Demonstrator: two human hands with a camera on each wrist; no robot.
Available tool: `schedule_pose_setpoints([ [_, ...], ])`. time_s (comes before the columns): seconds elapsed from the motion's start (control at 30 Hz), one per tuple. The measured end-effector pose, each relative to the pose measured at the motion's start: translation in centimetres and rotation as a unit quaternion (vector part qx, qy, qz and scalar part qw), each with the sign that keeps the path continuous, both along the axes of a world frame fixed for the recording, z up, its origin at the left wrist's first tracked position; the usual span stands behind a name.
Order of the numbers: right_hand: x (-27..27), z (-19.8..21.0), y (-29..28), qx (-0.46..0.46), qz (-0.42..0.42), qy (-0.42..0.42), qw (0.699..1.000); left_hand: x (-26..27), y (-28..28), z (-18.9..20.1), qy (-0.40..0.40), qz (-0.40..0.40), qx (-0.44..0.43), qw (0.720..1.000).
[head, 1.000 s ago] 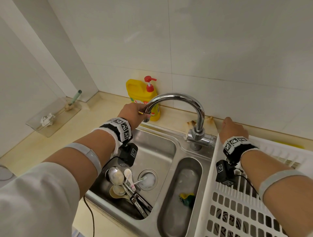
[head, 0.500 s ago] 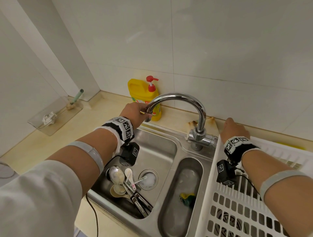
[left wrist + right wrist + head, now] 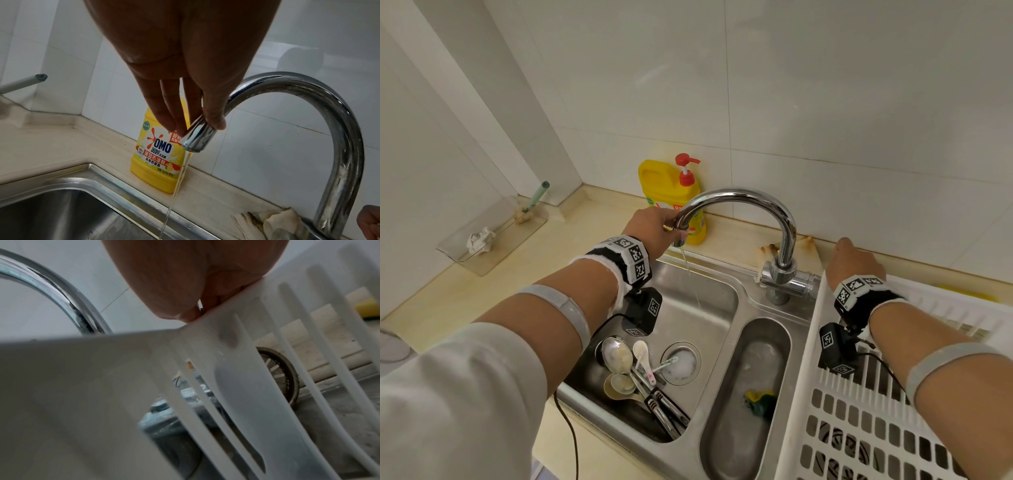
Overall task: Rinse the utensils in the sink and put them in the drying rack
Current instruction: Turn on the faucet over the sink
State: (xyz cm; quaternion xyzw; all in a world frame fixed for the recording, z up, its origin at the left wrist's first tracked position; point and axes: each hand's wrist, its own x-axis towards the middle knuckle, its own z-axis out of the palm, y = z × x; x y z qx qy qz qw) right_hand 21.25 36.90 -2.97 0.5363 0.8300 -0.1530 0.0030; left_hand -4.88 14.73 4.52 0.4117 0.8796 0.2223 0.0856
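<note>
Several dirty spoons and dark-handled utensils point(image 3: 626, 370) lie piled in the left basin of the steel sink point(image 3: 709, 274), next to the drain. My left hand point(image 3: 654, 229) point(image 3: 196, 126) pinches the tip of the chrome faucet spout point(image 3: 739, 197) point(image 3: 287, 84) between thumb and fingers. A thin stream of water point(image 3: 686, 263) point(image 3: 176, 186) runs from it into the basin. My right hand point(image 3: 854, 260) point(image 3: 185, 311) curls down behind the far-left corner of the white drying rack point(image 3: 825, 394) point(image 3: 82, 369), where the faucet handle point(image 3: 803, 284) ends; its fingertips are hidden.
A yellow dish-soap bottle point(image 3: 671, 192) point(image 3: 156, 155) stands on the counter behind the spout. A green-yellow sponge point(image 3: 758, 399) lies in the narrow middle basin. At the left wall a clear tray point(image 3: 493, 240) holds a brush and a rag. Another yellow sponge point(image 3: 368, 308) sits behind the rack.
Water has begun to run from the spout; none showed in the earlier frames. Both hands stay where they were.
</note>
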Motion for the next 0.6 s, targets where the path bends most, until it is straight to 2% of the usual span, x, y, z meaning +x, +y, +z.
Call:
schedule_pose_setpoints([
  [0.6,0.32,0.73,-0.39,0.003,0.029,-0.014,0.999,0.25,-0.25,0.05,-0.001,0.002,-0.001,1.0],
])
